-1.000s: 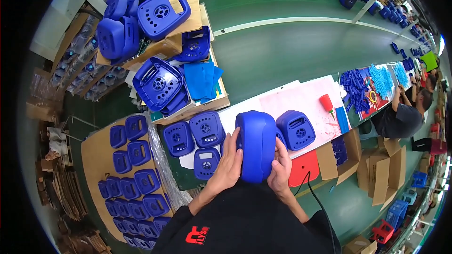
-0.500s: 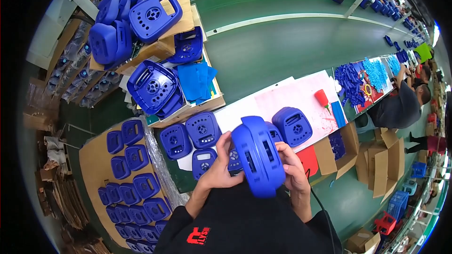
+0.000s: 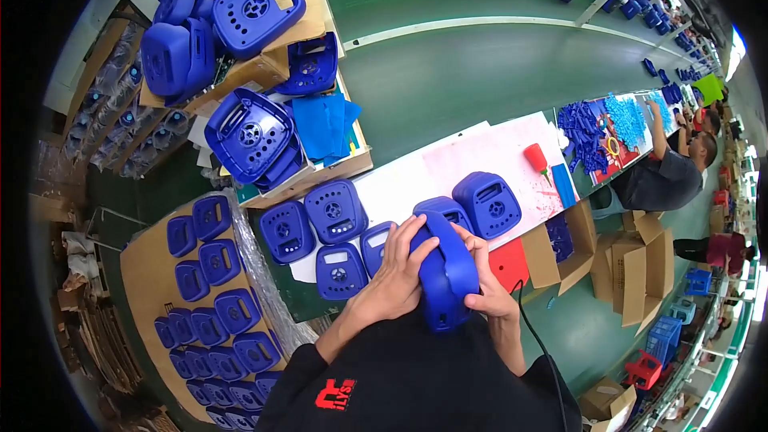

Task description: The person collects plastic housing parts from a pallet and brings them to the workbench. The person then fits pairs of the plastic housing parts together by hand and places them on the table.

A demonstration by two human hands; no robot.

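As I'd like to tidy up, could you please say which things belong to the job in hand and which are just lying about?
Likely the job's:
blue housing, between left hand and right hand
similar housings nearby

Apparently lying about:
red bottle
blue sheets
blue crate

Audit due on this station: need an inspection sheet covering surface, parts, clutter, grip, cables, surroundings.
Surface: green bench, mostly covered by a pink-stained white sheet.
Job's things: blue case held above the bench edge; other blue cases on the bench.
Clutter: red bottle beside a blue strip.
Grip: left hand and right hand both hold the case.
Cables: black cable near the right arm.
Surroundings: open cartons and a seated co-worker at right.
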